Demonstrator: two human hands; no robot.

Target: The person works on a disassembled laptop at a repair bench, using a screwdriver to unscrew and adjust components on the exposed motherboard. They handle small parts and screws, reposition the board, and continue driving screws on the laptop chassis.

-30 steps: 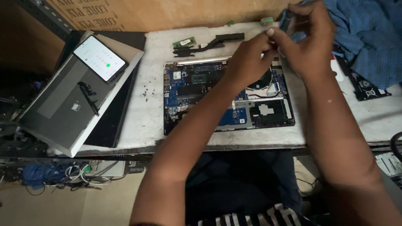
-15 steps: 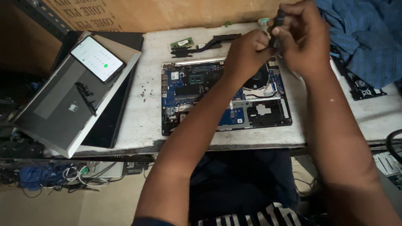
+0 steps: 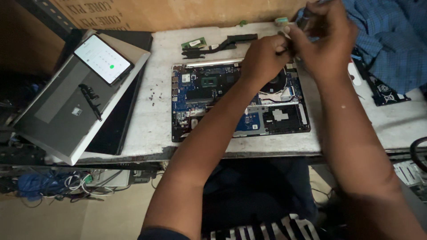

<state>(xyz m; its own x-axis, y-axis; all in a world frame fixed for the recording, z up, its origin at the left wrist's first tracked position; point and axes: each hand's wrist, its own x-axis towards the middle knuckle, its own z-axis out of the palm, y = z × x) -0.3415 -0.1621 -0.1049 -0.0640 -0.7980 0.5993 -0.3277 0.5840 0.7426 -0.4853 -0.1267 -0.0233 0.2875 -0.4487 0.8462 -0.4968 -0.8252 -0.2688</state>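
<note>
An opened laptop base [image 3: 209,89] lies on the white table [image 3: 153,129], its blue circuit board and fan exposed. Both my hands meet above its far right corner. My right hand [image 3: 327,42] grips a slim dark tool [image 3: 306,20] that points up and away. My left hand [image 3: 263,60] pinches the lower end of that tool with closed fingertips. The tool's tip is hidden between my fingers. My forearms cross over the laptop's right half.
A black heat pipe [image 3: 227,43] and a green memory stick [image 3: 194,43] lie behind the laptop. Loose screws [image 3: 153,95] sit to its left. A lit phone [image 3: 103,58] rests on a silver laptop [image 3: 58,111]. Blue cloth [image 3: 387,40] lies at right.
Both hands stayed joined on the tool and shifted slightly toward the table's far edge. The view has drifted a little. Nothing on the table has moved.
</note>
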